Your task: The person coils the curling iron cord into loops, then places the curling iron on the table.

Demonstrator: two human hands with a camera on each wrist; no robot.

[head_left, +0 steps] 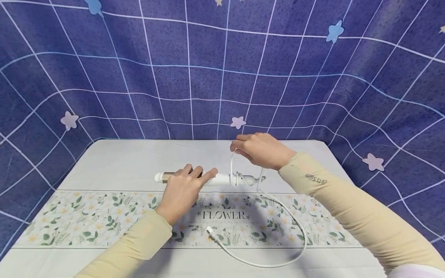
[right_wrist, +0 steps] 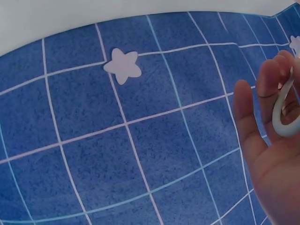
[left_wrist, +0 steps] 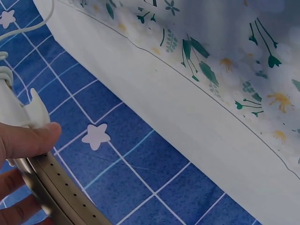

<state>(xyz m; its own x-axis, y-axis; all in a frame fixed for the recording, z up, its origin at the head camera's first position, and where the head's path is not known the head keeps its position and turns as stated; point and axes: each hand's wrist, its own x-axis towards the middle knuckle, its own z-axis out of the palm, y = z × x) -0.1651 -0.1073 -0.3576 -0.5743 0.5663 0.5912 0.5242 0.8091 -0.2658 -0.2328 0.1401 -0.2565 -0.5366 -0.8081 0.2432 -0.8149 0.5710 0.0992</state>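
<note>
A white curling iron (head_left: 221,179) with a gold barrel (left_wrist: 65,187) lies crosswise near the back of the table. My left hand (head_left: 181,190) grips it where barrel and handle meet, thumb beside the white lever (left_wrist: 37,110). Several loops of its white power cord (head_left: 305,235) wrap the handle's right end. Above that end, my right hand (head_left: 265,150) pinches a raised stretch of cord between thumb and fingers. In the right wrist view the cord curves past the fingers (right_wrist: 243,101). From the handle the cord sweeps right and forward, ending in a white plug (head_left: 212,232).
A white tablecloth (head_left: 118,162) with a floral band and the word FLOWER covers the table. Behind and at both sides hangs a blue curtain (head_left: 205,85) with grid lines and stars. The plug lies on the floral band, near the middle.
</note>
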